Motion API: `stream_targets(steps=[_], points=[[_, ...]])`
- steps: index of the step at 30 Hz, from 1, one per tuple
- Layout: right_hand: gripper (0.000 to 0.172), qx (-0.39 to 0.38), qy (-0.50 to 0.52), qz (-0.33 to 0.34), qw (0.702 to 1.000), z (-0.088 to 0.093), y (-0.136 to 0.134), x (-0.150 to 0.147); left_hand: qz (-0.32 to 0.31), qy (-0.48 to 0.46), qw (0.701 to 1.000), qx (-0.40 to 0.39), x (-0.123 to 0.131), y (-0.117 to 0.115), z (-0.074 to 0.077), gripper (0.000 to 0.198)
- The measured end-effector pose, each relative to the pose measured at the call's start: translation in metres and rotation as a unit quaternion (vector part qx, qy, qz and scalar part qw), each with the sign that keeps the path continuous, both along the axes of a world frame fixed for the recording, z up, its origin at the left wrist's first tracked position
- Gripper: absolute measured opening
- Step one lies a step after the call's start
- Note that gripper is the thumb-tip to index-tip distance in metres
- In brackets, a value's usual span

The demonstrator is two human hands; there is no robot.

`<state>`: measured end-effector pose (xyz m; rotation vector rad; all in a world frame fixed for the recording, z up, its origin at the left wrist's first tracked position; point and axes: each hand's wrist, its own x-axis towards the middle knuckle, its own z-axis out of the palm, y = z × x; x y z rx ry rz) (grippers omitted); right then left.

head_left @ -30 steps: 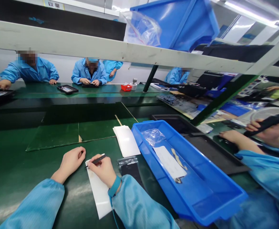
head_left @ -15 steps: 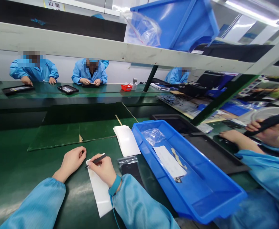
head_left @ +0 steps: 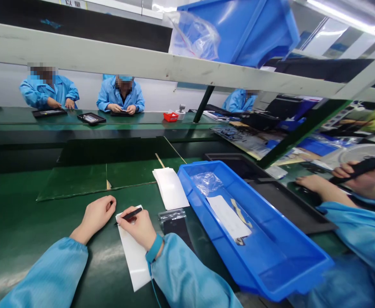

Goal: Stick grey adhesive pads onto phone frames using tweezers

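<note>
My right hand (head_left: 139,226) is closed on a thin black pen-like tool (head_left: 132,214), its tip near the upper left edge of a white sheet (head_left: 136,266). The sheet lies on the green table under that hand, and a teal band circles the wrist. Left of the sheet, my left hand (head_left: 95,217) rests on the table with fingers curled in; what they hold, if anything, is hidden. A clear bag with a dark item (head_left: 177,226) lies right of my right hand. Beyond it sits a stack of white sheets (head_left: 170,188).
A long blue bin (head_left: 272,250) on the right holds a clear bag and a white paper. Dark trays (head_left: 290,205) lie beyond it, near another person's hands (head_left: 360,175). A shelf beam (head_left: 116,62) crosses overhead. Several people work at the far bench.
Both my hands and the black tool look nearly still. Across the bench, the person at far left has moved a black tray to the right.
</note>
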<state>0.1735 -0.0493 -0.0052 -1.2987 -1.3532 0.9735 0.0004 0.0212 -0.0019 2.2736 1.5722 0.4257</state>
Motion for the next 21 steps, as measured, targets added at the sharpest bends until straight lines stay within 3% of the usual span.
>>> stream_targets(steps=[21], points=[[0.008,0.013,-0.011,0.009,1.000,-0.0021,-0.0006,-0.0003,0.001,0.005,1.000,0.000,-0.0003,-0.0011,0.0030,0.021]])
